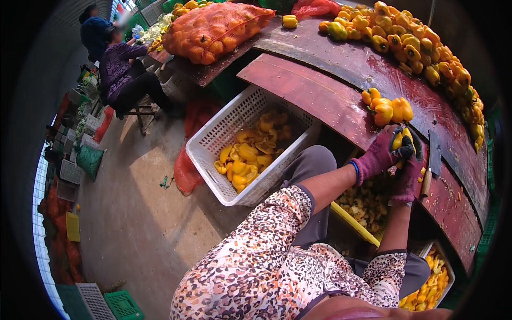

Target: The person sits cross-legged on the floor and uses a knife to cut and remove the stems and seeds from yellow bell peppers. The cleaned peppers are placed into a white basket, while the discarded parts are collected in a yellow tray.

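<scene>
My left hand (380, 152), in a maroon glove with dark fingers, and my right hand (410, 166), gloved alike, both grip one yellow bell pepper (401, 140) over the near edge of the red board. Just beyond them lie several orange-yellow bell peppers (390, 110). To their right a cleaver (434, 154) with a wooden handle rests on the board. Pepper cores and scraps (366, 204) fill a yellow-rimmed container below my hands. A white perforated crate (208, 184) at my left knee holds hollowed yellow pepper pieces (244, 160).
A long pile of yellow peppers (424, 48) covers the far side of the table (312, 48). A full orange mesh sack (216, 30) stands at its left. Another container of yellow pieces (430, 284) is at lower right. Two people (120, 72) are at the upper left.
</scene>
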Demonstrator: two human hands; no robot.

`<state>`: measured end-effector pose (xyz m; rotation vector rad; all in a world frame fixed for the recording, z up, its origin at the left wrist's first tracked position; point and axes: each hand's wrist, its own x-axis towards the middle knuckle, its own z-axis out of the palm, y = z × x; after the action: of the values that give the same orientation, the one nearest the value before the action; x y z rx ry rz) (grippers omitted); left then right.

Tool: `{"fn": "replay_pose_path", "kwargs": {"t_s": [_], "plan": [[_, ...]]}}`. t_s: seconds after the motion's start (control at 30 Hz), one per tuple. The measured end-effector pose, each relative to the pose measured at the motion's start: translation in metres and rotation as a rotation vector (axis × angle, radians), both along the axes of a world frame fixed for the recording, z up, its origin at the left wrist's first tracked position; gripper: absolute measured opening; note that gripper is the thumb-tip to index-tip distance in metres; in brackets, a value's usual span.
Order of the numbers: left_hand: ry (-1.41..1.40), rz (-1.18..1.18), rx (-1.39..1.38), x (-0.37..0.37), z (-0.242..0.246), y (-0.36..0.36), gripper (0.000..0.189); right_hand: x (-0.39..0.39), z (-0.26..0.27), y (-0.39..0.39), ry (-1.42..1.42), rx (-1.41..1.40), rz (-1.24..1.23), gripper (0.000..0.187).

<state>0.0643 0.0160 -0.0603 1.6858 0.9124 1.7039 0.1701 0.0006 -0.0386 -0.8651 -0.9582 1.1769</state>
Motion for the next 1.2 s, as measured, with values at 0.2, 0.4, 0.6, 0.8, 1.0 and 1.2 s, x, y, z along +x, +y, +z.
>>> {"fn": "replay_pose_path", "kwargs": {"t_s": [0.2, 0.4, 0.6, 0.8, 1.0, 1.2], "plan": [[0.013, 0.209, 0.113, 0.002, 0.012, -0.007, 0.051, -0.018, -0.010, 0.007, 0.245, 0.004, -0.077, 0.035], [-0.086, 0.288, 0.103, 0.000, 0.010, -0.008, 0.056, -0.026, -0.016, 0.011, 0.401, -0.077, 0.024, 0.033], [-0.534, 0.056, -0.223, -0.003, 0.003, 0.008, 0.058, -0.049, 0.003, -0.002, 0.512, -0.165, 0.049, 0.045], [-0.415, 0.140, 0.044, 0.004, 0.007, 0.005, 0.050, -0.054, 0.004, -0.002, 0.634, -0.124, 0.153, 0.048], [-0.921, -0.252, -0.318, -0.011, 0.016, 0.010, 0.031, -0.053, -0.026, 0.019, 0.502, -0.022, 0.042, 0.032], [-0.988, -0.369, -0.391, -0.018, 0.022, -0.001, 0.025, -0.050, -0.038, 0.024, 0.637, 0.019, 0.135, 0.030]]}}
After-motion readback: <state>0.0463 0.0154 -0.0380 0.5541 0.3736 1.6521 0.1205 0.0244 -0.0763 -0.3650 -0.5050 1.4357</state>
